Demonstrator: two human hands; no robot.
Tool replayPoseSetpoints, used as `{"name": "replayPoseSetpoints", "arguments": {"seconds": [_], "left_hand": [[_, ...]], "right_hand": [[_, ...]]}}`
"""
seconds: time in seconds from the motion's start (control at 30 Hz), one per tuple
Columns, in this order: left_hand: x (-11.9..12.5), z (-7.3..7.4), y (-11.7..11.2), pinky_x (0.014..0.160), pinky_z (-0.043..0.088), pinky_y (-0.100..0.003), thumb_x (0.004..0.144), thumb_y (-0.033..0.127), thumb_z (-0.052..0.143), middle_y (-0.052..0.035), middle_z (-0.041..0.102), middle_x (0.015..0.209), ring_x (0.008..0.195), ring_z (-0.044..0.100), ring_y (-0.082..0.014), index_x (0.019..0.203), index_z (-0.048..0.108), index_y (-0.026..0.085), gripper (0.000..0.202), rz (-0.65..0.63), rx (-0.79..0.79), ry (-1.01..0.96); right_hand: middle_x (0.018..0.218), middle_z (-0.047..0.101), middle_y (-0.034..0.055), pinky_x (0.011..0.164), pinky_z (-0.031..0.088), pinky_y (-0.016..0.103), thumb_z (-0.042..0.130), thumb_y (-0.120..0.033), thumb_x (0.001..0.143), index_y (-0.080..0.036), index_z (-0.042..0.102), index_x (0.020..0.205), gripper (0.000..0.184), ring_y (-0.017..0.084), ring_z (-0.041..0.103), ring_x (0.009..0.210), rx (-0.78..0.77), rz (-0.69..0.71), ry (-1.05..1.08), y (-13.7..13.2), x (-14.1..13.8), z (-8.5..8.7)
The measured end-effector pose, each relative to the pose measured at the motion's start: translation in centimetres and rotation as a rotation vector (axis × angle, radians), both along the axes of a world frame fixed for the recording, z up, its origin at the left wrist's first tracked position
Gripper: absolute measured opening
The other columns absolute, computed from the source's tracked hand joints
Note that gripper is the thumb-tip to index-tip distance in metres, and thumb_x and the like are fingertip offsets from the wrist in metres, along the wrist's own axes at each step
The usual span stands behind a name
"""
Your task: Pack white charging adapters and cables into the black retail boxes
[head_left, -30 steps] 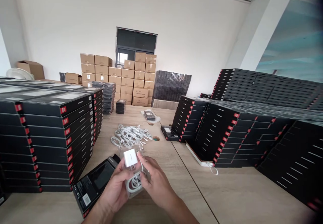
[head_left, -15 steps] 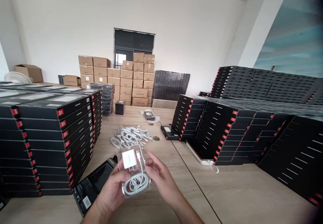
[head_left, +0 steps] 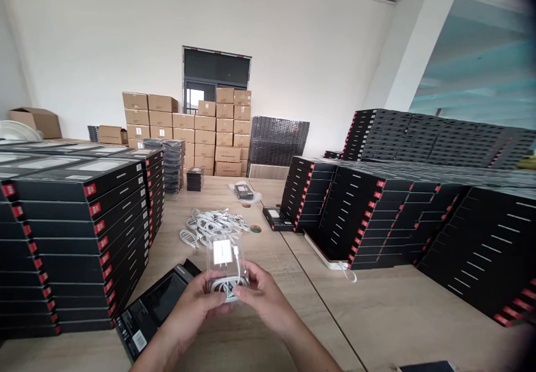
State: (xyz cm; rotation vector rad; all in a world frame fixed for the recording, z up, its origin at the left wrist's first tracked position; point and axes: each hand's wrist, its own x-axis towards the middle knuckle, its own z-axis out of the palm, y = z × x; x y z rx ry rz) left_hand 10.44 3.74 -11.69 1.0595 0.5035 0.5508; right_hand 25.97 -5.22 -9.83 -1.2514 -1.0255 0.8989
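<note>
Between both hands, above the table, I hold a clear plastic tray tilted toward me. A white charger plug sits in its upper part, and a coiled white cable fills the lower part. My left hand is closed on the tray's lower left side, thumb at the front. My right hand grips the lower right side, its thumb over the cable coil. Beyond the tray lies a pile of white cables. An open black box rests beside my left forearm.
Tall stacks of black boxes stand at the left and right. A small black box and a white-edged tray lie by the right stack. A bagged item is farther back. Brown cartons stand by the wall.
My right hand has closed onto the tray's lower right side, where before its fingers were looser near the upper edge. The tray now stands straighter. The view has shifted slightly right.
</note>
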Motion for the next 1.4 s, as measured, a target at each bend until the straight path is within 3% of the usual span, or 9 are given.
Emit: {"name": "replayPoseSetpoints", "arguments": {"seconds": [0.23,0.4,0.53,0.63,0.73,0.83,0.93,1.1,1.4], "left_hand": [[0.4,-0.5,0.4,0.075,0.052,-0.032,0.055,0.019,0.077,-0.0021,0.070,0.091,0.087,0.065,-0.0213,0.099,0.062,0.018,0.046,0.023,0.007,0.073],[-0.6,0.6,-0.1,0.067,0.052,-0.029,0.059,0.017,0.070,-0.0044,0.070,0.098,0.088,0.067,-0.0223,0.118,0.055,0.020,0.061,-0.144,0.052,0.132],[-1.4,1.3,0.0,0.057,0.049,-0.028,0.062,0.027,0.072,-0.0071,0.070,0.094,0.076,0.067,-0.0221,0.125,0.051,0.018,0.067,-0.308,0.252,0.202],[-2.0,1.4,1.5,0.082,0.051,-0.038,0.074,0.048,0.064,-0.0116,0.066,0.113,0.099,0.065,-0.0261,0.128,0.047,0.020,0.063,0.064,0.526,0.261],[-2.9,1.0,3.5,0.106,0.035,-0.048,0.074,0.056,0.060,-0.0150,0.055,0.133,0.126,0.051,-0.0323,0.127,0.046,0.020,0.066,0.487,0.918,0.583],[-3.5,0.0,4.7,0.109,0.021,-0.060,0.063,0.050,0.067,-0.0187,0.048,0.142,0.134,0.040,-0.0423,0.127,0.051,0.019,0.073,0.446,1.140,1.005],[-3.5,-0.8,4.8,0.101,0.030,-0.059,0.062,0.044,0.064,-0.0193,0.057,0.131,0.123,0.050,-0.0435,0.126,0.055,0.020,0.069,0.260,1.185,1.150],[-2.8,-0.1,3.0,0.094,0.039,-0.047,0.059,0.030,0.061,-0.0139,0.064,0.117,0.114,0.056,-0.0366,0.123,0.057,0.021,0.065,0.188,1.291,1.027],[-1.6,1.5,0.6,0.119,0.007,-0.049,0.068,0.027,0.062,-0.0118,0.056,0.131,0.124,0.049,-0.0296,0.144,0.035,0.019,0.081,0.461,1.608,0.705]], "right_hand": [[0.064,0.056,-0.0057,0.057,0.038,0.022,0.069,-0.013,0.065,-0.018,0.062,0.080,0.017,0.012,0.051,0.062,-0.045,-0.089,-0.091,0.2,-0.6,-0.4],[0.089,0.069,0.0005,0.067,0.050,0.028,0.078,-0.033,0.070,-0.024,0.055,0.125,0.061,0.018,0.066,0.078,-0.054,0.052,0.123,-0.5,0.6,0.4],[0.081,0.070,-0.0011,0.055,0.052,0.028,0.072,-0.047,0.077,-0.028,0.046,0.136,0.068,0.017,0.067,0.065,-0.060,-0.093,0.260,-0.4,2.3,0.3],[0.079,0.072,0.0008,0.053,0.052,0.026,0.076,-0.043,0.073,-0.023,0.062,0.116,0.050,0.017,0.068,0.062,-0.067,-0.210,0.290,0.0,3.4,-0.2],[0.083,0.074,0.0022,0.058,0.053,0.026,0.077,-0.038,0.072,-0.022,0.063,0.109,0.042,0.018,0.070,0.068,0.003,-0.324,0.436,0.4,4.0,-0.6],[0.082,0.074,0.0011,0.065,0.054,0.028,0.077,-0.032,0.072,-0.022,0.061,0.110,0.043,0.017,0.070,0.070,0.084,-0.353,0.588,0.7,3.9,-0.9],[0.084,0.074,0.0012,0.073,0.055,0.032,0.075,-0.028,0.072,-0.023,0.059,0.116,0.047,0.017,0.070,0.071,0.128,-0.318,0.662,0.8,3.0,-1.2],[0.091,0.074,0.0009,0.085,0.053,0.036,0.078,-0.027,0.070,-0.026,0.051,0.132,0.067,0.018,0.070,0.082,0.207,-0.226,0.713,1.1,0.9,-1.1],[0.092,0.071,-0.0027,0.094,0.051,0.038,0.081,-0.036,0.072,-0.032,0.049,0.137,0.072,0.015,0.065,0.086,0.344,-0.339,0.590,1.0,0.9,-0.6]]}}
